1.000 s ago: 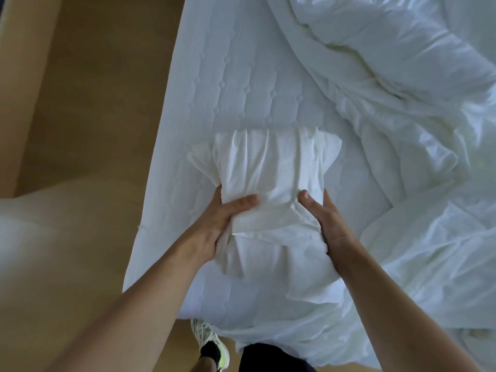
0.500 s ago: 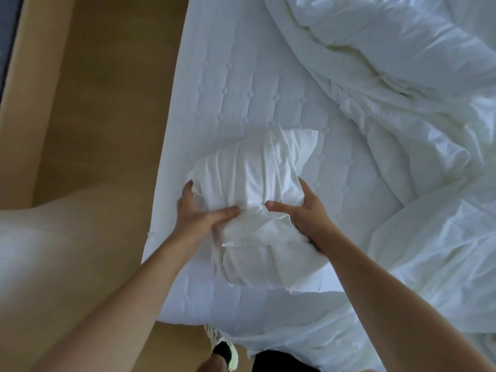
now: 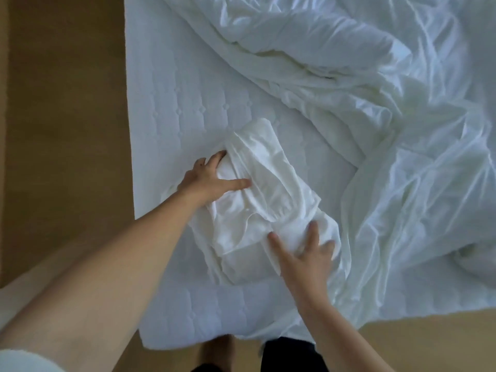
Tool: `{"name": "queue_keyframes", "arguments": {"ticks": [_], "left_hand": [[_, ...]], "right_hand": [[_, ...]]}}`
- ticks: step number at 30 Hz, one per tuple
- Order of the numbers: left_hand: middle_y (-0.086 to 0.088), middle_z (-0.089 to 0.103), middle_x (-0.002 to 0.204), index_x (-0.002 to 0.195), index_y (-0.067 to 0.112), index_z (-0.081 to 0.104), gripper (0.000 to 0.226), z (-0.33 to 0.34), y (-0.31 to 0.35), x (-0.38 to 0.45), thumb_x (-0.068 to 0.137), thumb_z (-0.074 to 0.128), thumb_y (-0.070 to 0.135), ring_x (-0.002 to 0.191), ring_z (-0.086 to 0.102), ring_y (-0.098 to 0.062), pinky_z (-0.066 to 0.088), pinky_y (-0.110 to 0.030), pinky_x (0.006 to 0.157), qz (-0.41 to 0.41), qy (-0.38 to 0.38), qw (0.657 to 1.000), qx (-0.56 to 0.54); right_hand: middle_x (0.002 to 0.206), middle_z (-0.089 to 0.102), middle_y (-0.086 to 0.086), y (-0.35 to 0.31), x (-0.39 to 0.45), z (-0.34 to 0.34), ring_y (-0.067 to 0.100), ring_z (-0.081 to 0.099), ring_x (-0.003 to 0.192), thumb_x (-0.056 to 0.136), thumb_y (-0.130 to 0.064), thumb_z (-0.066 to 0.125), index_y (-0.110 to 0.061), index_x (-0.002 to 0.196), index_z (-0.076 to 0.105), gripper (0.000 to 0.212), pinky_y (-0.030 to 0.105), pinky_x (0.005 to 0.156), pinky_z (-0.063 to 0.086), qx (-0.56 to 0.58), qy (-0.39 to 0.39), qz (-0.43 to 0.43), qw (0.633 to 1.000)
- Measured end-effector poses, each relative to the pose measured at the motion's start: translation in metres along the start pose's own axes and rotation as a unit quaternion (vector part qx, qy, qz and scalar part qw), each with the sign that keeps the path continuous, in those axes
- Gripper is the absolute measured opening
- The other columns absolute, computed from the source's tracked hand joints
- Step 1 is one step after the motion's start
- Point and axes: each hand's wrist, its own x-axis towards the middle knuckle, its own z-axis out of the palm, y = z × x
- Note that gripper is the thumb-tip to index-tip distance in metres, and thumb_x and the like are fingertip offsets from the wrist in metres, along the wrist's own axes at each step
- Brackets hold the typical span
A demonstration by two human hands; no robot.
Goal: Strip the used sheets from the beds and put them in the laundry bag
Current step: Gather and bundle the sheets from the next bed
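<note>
A bundled white sheet (image 3: pixel 265 189) lies on the quilted mattress (image 3: pixel 182 103) near its front left corner. My left hand (image 3: pixel 212 178) grips the bundle's left end, thumb across the top. At the bundle's near right end, my right hand (image 3: pixel 306 253) presses on the cloth with fingers spread. A large crumpled white duvet and loose bedding (image 3: pixel 362 89) cover the right and far part of the bed. No laundry bag is visible.
Brown floor (image 3: pixel 64 130) runs along the left of the bed and under its front edge. My dark trousers (image 3: pixel 290 353) show at the bottom, close to the mattress corner.
The bundle has turned to lie diagonally and looks more compact. My left hand moved up and left along it, my right hand down and right. The view shifted toward the bed's corner.
</note>
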Motion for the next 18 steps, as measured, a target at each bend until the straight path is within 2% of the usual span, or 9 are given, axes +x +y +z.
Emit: {"name": "queue_keyframes", "arguments": {"ticks": [2, 3, 6, 9, 12, 14, 15, 17, 18], "left_hand": [[0.000, 0.039, 0.154, 0.152, 0.057, 0.020, 0.128, -0.001, -0.001, 0.001, 0.040, 0.064, 0.102, 0.134, 0.049, -0.032, 0.044, -0.052, 0.111, 0.005, -0.008, 1.000, -0.010], [0.001, 0.042, 0.152, 0.151, 0.057, 0.020, 0.130, -0.002, -0.002, 0.002, 0.038, 0.065, 0.102, 0.132, 0.052, -0.031, 0.045, -0.051, 0.110, 0.004, -0.012, 1.000, -0.015], [0.007, 0.051, 0.147, 0.152, 0.057, 0.020, 0.133, -0.004, -0.010, 0.002, 0.036, 0.072, 0.099, 0.126, 0.058, -0.027, 0.048, -0.049, 0.108, -0.002, -0.029, 0.998, -0.056], [0.013, 0.055, 0.140, 0.152, 0.056, 0.024, 0.123, -0.004, -0.014, -0.003, 0.047, 0.079, 0.089, 0.121, 0.060, -0.024, 0.049, -0.048, 0.108, -0.002, -0.035, 0.995, -0.096], [0.015, 0.063, 0.130, 0.145, 0.055, 0.038, 0.110, -0.007, -0.019, -0.015, 0.048, 0.084, 0.083, 0.112, 0.066, -0.022, 0.054, -0.047, 0.100, -0.006, -0.041, 0.984, -0.172], [0.010, 0.072, 0.121, 0.141, 0.045, 0.048, 0.098, -0.011, -0.022, -0.029, 0.056, 0.089, 0.071, 0.100, 0.074, -0.020, 0.059, -0.042, 0.090, -0.006, -0.065, 0.959, -0.275], [0.009, 0.075, 0.115, 0.139, 0.040, 0.052, 0.085, -0.015, -0.022, -0.040, 0.066, 0.087, 0.063, 0.094, 0.076, -0.018, 0.061, -0.038, 0.083, -0.009, -0.086, 0.940, -0.329], [0.010, 0.079, 0.102, 0.128, 0.036, 0.058, 0.052, -0.018, -0.026, -0.059, 0.083, 0.077, 0.054, 0.085, 0.077, -0.011, 0.060, -0.027, 0.068, -0.012, -0.116, 0.905, -0.410], [0.011, 0.079, 0.100, 0.125, 0.035, 0.061, 0.045, -0.017, -0.033, -0.064, 0.086, 0.073, 0.054, 0.084, 0.077, -0.009, 0.059, -0.024, 0.064, -0.015, -0.124, 0.889, -0.441]], "right_hand": [[0.162, 0.026, -0.001, 0.007, 0.001, 0.016, 0.027, 0.045, 0.139, 0.071, -0.075, 0.076, -0.056, 0.154, 0.019, 0.103, 0.045, 0.111, 0.044, 0.190, -0.032, 0.052, 0.980], [0.158, 0.034, -0.004, 0.004, 0.004, 0.024, 0.023, 0.050, 0.134, 0.069, -0.073, 0.080, -0.059, 0.152, 0.022, 0.101, 0.043, 0.107, 0.048, 0.248, -0.032, 0.053, 0.967], [0.146, 0.046, -0.013, 0.001, 0.018, 0.046, 0.015, 0.056, 0.125, 0.068, -0.067, 0.085, -0.061, 0.148, 0.027, 0.099, 0.042, 0.105, 0.050, 0.346, -0.028, 0.041, 0.937], [0.137, 0.057, -0.019, 0.008, 0.021, 0.051, 0.008, 0.061, 0.120, 0.075, -0.051, 0.088, -0.053, 0.146, 0.037, 0.088, 0.037, 0.101, 0.053, 0.386, -0.036, 0.018, 0.922], [0.128, 0.068, -0.017, 0.008, 0.020, 0.038, 0.010, 0.069, 0.112, 0.079, -0.042, 0.087, -0.051, 0.137, 0.048, 0.071, 0.038, 0.094, 0.059, 0.418, -0.082, 0.018, 0.905], [0.128, 0.071, -0.013, 0.000, 0.018, 0.025, 0.014, 0.072, 0.113, 0.080, -0.041, 0.086, -0.045, 0.138, 0.051, 0.069, 0.044, 0.095, 0.059, 0.424, -0.146, 0.013, 0.894], [0.131, 0.070, -0.008, -0.005, 0.017, 0.021, 0.019, 0.071, 0.116, 0.080, -0.043, 0.086, -0.042, 0.141, 0.051, 0.071, 0.048, 0.097, 0.058, 0.420, -0.189, 0.018, 0.887], [0.137, 0.068, 0.002, -0.017, 0.014, 0.015, 0.029, 0.068, 0.122, 0.078, -0.049, 0.087, -0.036, 0.146, 0.051, 0.078, 0.050, 0.097, 0.057, 0.412, -0.271, 0.035, 0.869], [0.137, 0.068, 0.005, -0.024, 0.013, 0.013, 0.031, 0.068, 0.122, 0.078, -0.050, 0.087, -0.034, 0.147, 0.051, 0.079, 0.050, 0.096, 0.057, 0.402, -0.294, 0.038, 0.866]]}}
